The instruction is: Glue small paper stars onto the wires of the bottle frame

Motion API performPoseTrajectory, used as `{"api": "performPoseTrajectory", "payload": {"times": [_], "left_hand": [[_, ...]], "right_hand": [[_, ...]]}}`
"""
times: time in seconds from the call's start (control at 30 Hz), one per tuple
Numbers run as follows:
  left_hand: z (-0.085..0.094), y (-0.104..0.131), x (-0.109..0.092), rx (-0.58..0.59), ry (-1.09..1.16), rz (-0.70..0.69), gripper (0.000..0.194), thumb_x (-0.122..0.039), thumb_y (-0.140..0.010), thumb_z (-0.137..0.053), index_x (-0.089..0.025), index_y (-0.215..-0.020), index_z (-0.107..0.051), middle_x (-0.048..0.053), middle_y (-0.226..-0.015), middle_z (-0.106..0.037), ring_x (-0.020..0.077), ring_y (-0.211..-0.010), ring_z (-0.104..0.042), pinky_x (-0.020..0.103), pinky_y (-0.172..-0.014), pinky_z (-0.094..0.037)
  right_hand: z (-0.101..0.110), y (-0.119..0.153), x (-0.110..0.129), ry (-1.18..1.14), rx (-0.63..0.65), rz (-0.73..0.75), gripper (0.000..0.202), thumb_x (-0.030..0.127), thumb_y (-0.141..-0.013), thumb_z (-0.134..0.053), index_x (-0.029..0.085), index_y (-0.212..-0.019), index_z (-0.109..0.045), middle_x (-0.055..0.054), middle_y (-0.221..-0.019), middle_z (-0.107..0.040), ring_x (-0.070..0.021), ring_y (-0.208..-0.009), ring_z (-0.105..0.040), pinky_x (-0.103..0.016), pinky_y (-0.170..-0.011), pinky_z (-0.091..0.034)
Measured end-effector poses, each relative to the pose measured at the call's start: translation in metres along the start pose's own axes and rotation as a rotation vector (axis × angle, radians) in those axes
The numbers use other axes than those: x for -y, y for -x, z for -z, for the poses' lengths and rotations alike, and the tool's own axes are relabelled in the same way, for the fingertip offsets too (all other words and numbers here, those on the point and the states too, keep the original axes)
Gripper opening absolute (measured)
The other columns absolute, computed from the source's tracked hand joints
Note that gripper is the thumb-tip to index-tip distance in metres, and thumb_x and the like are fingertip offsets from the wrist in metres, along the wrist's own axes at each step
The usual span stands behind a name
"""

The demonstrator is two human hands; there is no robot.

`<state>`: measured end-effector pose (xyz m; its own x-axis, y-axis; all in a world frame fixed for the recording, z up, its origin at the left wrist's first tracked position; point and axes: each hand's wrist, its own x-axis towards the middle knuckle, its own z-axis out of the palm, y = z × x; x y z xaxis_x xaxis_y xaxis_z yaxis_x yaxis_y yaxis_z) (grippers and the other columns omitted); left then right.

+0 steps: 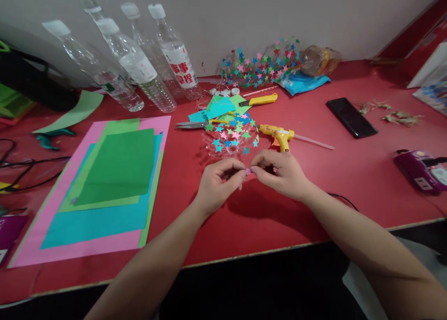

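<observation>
Pink was the colour of the tiny piece that was held above the counter, just on the near side of the star-covered plastic piece. Its left end was pinched by the left hand, thumb and forefinger brought almost together; its right end was gripped as narrowly by the right hand, the other fingers of both hands being curled loosely. Whether it was paper or film could not be told, since most of it was covered by the fingertips. It was judged to be very light and easily bent, creased or torn, and best taken by its outer edges with slight pressure.

The star-covered plastic piece was judged light, slick and springy; by its bare rim it could be held without the stars being rubbed. To its left, stacked paper sheets were spread, and the scissors were seen close by. To its right, the yellow glue gun was placed; its nozzle was best avoided. Beyond it, a yellow cutter and a star-covered bottle were seen.
</observation>
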<state>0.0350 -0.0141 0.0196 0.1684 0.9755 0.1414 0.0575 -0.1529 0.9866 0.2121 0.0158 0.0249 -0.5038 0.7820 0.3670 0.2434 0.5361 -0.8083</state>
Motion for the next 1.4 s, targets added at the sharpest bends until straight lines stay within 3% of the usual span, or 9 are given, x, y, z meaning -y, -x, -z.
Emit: {"api": "performPoseTrajectory", "payload": {"times": [0.5, 0.6, 0.67, 0.73, 0.83, 1.03, 1.13, 1.27, 1.4], "left_hand": [[-0.004, 0.001, 0.003, -0.039, 0.14, 0.024, 0.007, -0.02, -0.08, -0.065, -0.017, -0.074, -0.062, -0.005, -0.059, -0.059, 0.0041, -0.041, -0.052, 0.015, -0.041, -0.043], [0.0, 0.003, 0.004, -0.118, 0.066, -0.034, 0.008, -0.02, -0.083, -0.063, -0.018, -0.076, -0.062, -0.006, -0.056, -0.056, 0.0019, -0.038, -0.046, 0.014, -0.039, -0.038], [0.004, 0.003, 0.006, -0.191, 0.033, -0.072, 0.006, -0.021, -0.085, -0.062, -0.018, -0.079, -0.063, -0.006, -0.054, -0.054, 0.0018, -0.037, -0.043, 0.014, -0.037, -0.035], [0.008, 0.002, 0.007, -0.258, 0.022, -0.095, 0.005, -0.021, -0.085, -0.062, -0.018, -0.08, -0.062, -0.006, -0.052, -0.054, 0.0023, -0.037, -0.042, 0.014, -0.035, -0.032], [0.012, -0.002, 0.008, -0.32, 0.016, -0.113, 0.006, -0.021, -0.085, -0.062, -0.018, -0.079, -0.06, -0.006, -0.051, -0.054, 0.0026, -0.036, -0.041, 0.014, -0.033, -0.03], [0.018, -0.006, 0.007, -0.382, -0.013, -0.137, 0.009, -0.022, -0.084, -0.063, -0.018, -0.077, -0.059, -0.006, -0.05, -0.053, 0.0025, -0.035, -0.04, 0.014, -0.033, -0.03], [0.02, -0.007, 0.007, -0.4, -0.012, -0.143, 0.009, -0.022, -0.084, -0.063, -0.018, -0.077, -0.058, -0.007, -0.05, -0.053, 0.0026, -0.035, -0.04, 0.014, -0.034, -0.031], [0.021, -0.01, 0.006, -0.423, 0.005, -0.137, 0.009, -0.022, -0.083, -0.063, -0.018, -0.077, -0.058, -0.007, -0.049, -0.053, 0.0033, -0.036, -0.041, 0.015, -0.034, -0.031], [0.021, -0.011, 0.004, -0.447, -0.019, -0.119, 0.01, -0.023, -0.084, -0.063, -0.018, -0.078, -0.058, -0.007, -0.049, -0.052, 0.0033, -0.036, -0.041, 0.015, -0.035, -0.031]], "right_hand": [[-0.005, -0.001, 0.002, -0.145, -0.045, -0.082, 0.015, 0.028, -0.088, -0.054, 0.019, -0.077, -0.055, 0.008, -0.054, -0.049, -0.0049, -0.046, -0.043, -0.017, -0.046, -0.032], [0.013, -0.007, -0.01, 0.137, -0.191, -0.204, 0.028, 0.04, -0.09, -0.05, 0.018, -0.076, -0.058, 0.003, -0.057, -0.056, -0.0079, -0.048, -0.048, -0.021, -0.05, -0.035], [0.028, -0.013, -0.024, 0.553, -0.276, -0.373, 0.029, 0.042, -0.091, -0.05, 0.017, -0.082, -0.063, -0.003, -0.064, -0.063, -0.0131, -0.058, -0.057, -0.025, -0.057, -0.037], [0.042, -0.019, -0.039, 0.924, -0.201, -0.599, 0.037, 0.05, -0.088, -0.053, 0.016, -0.082, -0.066, -0.009, -0.072, -0.068, -0.0218, -0.069, -0.063, -0.029, -0.06, -0.038], [0.05, -0.023, -0.056, 1.037, -0.002, -0.788, 0.049, 0.059, -0.088, -0.049, 0.014, -0.087, -0.069, -0.016, -0.082, -0.071, -0.029, -0.077, -0.067, -0.032, -0.061, -0.04], [0.053, -0.023, -0.07, 0.882, 0.009, -0.774, 0.041, 0.046, -0.09, -0.046, 0.014, -0.08, -0.068, -0.016, -0.081, -0.071, -0.0278, -0.077, -0.066, -0.032, -0.064, -0.042], [0.06, -0.024, -0.076, 0.703, -0.163, -0.75, 0.036, 0.046, -0.084, -0.054, 0.016, -0.067, -0.063, -0.009, -0.067, -0.066, -0.0234, -0.069, -0.063, -0.031, -0.062, -0.041], [0.066, -0.025, -0.069, 0.025, -0.529, -0.569, 0.029, 0.047, -0.077, -0.062, 0.019, -0.079, -0.059, -0.002, -0.069, -0.061, -0.0151, -0.059, -0.059, -0.028, -0.058, -0.046], [0.057, -0.023, -0.046, -0.523, -0.392, -0.506, 0.029, 0.038, -0.067, -0.072, 0.02, -0.086, -0.06, 0.004, -0.065, -0.055, -0.0087, -0.052, -0.051, -0.023, -0.052, -0.046]]}}
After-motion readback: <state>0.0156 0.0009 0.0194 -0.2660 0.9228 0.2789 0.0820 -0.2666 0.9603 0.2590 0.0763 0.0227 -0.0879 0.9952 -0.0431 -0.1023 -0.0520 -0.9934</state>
